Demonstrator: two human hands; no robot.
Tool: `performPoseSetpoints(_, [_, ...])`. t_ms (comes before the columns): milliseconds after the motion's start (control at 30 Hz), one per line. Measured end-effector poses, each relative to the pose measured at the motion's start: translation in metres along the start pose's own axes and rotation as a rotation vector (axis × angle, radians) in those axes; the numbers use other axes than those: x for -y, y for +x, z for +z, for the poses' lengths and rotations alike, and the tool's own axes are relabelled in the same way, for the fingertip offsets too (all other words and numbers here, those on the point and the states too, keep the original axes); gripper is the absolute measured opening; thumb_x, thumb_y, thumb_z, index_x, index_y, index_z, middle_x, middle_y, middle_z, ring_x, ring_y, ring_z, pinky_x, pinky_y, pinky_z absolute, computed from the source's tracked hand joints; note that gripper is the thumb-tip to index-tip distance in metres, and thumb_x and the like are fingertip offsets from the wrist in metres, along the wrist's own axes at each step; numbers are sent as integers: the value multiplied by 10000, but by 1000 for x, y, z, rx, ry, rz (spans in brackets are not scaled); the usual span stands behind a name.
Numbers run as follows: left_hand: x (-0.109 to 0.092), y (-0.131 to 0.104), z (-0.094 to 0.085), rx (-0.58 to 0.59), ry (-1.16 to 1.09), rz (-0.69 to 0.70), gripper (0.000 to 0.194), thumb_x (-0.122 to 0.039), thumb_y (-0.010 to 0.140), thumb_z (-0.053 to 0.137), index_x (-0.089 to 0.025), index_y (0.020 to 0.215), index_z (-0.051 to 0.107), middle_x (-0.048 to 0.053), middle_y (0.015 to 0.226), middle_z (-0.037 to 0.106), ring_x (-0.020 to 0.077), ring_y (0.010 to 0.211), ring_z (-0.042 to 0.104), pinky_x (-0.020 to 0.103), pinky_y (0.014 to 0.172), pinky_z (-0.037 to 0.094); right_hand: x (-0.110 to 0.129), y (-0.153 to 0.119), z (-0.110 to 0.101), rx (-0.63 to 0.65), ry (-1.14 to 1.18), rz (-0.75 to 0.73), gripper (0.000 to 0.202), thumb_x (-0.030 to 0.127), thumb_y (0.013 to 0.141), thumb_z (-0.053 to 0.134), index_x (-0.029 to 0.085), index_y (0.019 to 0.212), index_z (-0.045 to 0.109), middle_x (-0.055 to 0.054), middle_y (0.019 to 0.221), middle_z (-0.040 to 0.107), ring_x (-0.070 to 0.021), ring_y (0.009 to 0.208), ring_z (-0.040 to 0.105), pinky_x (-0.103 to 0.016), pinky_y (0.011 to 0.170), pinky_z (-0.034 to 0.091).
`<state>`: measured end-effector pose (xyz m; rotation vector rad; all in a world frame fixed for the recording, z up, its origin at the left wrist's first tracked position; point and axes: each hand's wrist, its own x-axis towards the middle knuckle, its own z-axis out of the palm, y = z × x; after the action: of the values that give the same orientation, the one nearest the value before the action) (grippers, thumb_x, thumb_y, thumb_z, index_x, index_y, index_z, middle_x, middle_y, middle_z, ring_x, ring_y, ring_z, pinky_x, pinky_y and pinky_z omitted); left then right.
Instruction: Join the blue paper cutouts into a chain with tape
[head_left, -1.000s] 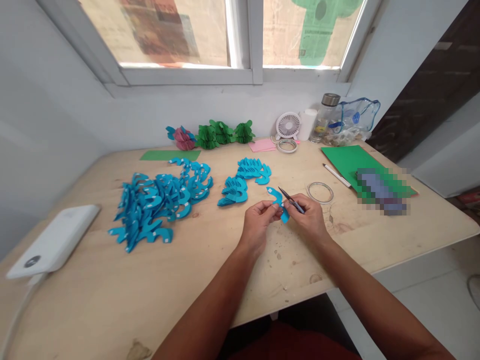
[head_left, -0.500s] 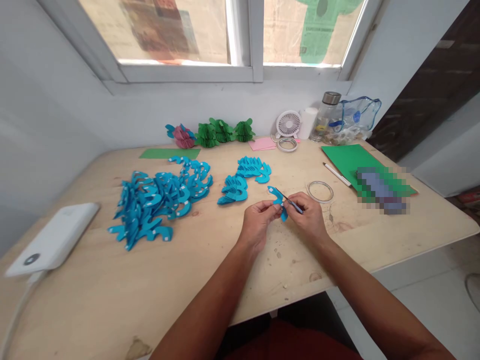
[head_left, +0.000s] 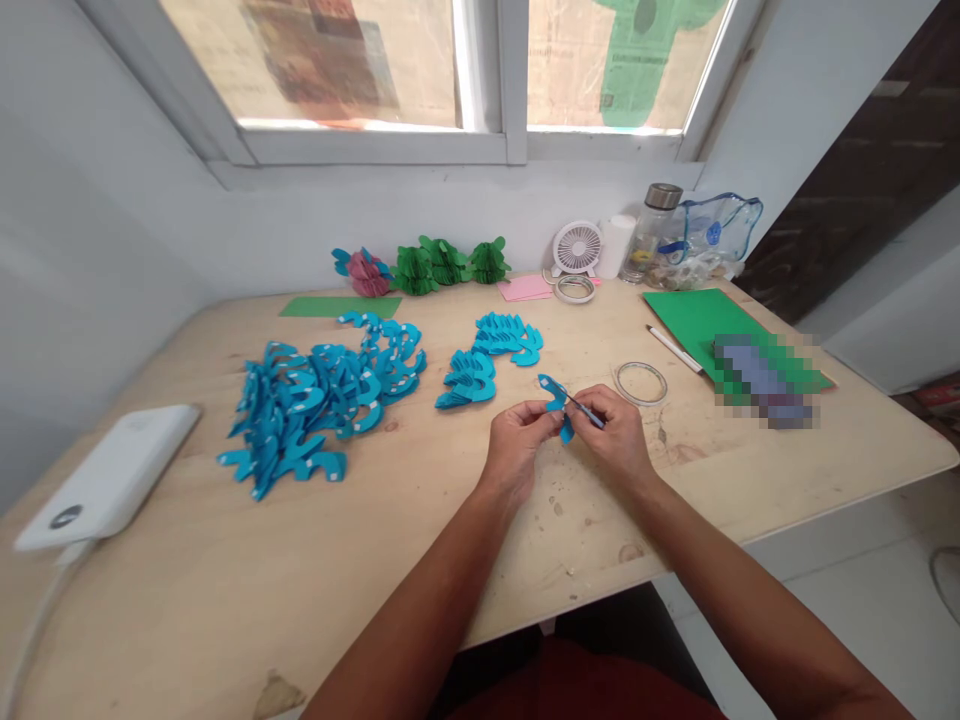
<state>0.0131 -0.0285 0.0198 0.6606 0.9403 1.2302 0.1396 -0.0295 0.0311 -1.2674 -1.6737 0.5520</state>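
My left hand (head_left: pixel 519 440) pinches a curved blue paper piece (head_left: pixel 553 388) between thumb and fingers, with a white square patch near its upper end. A slim dark pointed tool (head_left: pixel 592 414) is gripped in my right hand (head_left: pixel 616 432), its tip lying across the blue piece; its exact kind is unclear. Both hands meet over the table's middle, close together. Just beyond my left hand lie a small stack of blue paper pieces (head_left: pixel 466 380) and a second stack (head_left: pixel 508 338). A large heap of similar blue pieces (head_left: pixel 307 395), many with white patches, spreads to the left.
A tape roll (head_left: pixel 642 384) lies beyond my right hand, near a white pen (head_left: pixel 673 350) and a green sheet (head_left: pixel 697 310). Along the wall stand green paper figures (head_left: pixel 442 265), a small fan (head_left: pixel 577 250) and a glass bottle (head_left: pixel 652 235). A white power bank (head_left: pixel 112 475) sits far left.
The blue piece and the tool tip have shifted very slightly in my fingers. Both hands keep almost the same place and grip.
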Motion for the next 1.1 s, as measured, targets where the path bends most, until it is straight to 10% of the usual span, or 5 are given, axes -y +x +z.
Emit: performPoseSetpoints(1100, [-3, -1, 8, -191, 175, 291, 231, -117, 543, 661, -164, 742, 554, -29, 637, 596, 91, 580, 558, 198, 564, 426, -2, -1, 3, -1, -57, 92, 264, 337, 790, 502, 172, 602, 589, 16, 536, 502, -105, 519, 432, -233, 505, 316])
